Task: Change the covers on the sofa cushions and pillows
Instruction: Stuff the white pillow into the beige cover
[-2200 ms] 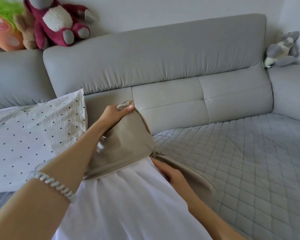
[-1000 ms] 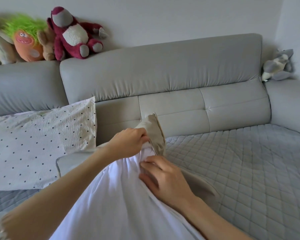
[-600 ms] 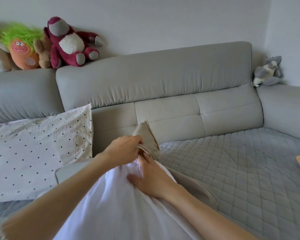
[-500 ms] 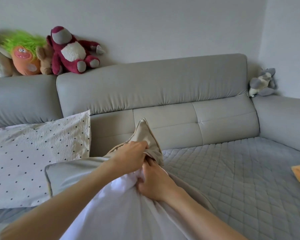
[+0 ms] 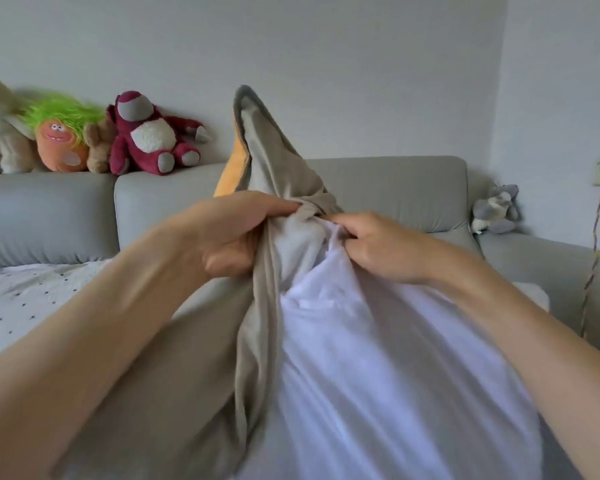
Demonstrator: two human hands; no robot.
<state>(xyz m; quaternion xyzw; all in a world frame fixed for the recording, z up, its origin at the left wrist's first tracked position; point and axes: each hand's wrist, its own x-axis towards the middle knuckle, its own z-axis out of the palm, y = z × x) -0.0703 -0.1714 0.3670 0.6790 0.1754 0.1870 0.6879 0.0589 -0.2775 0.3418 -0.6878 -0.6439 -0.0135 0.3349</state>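
At the centre of the frame the left hand grips a bunched fold of the beige cover, whose corner stands up. Just right, the right hand pinches the white pillow filling the lower frame. Behind: sofa, stuffed toys upper left.

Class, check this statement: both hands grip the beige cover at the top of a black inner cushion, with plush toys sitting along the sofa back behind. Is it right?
Not quite. The head view shows the inner cushion is white, not black. The rest stands: the left hand and right hand grip the beige cover at its top, and plush toys sit along the sofa back.
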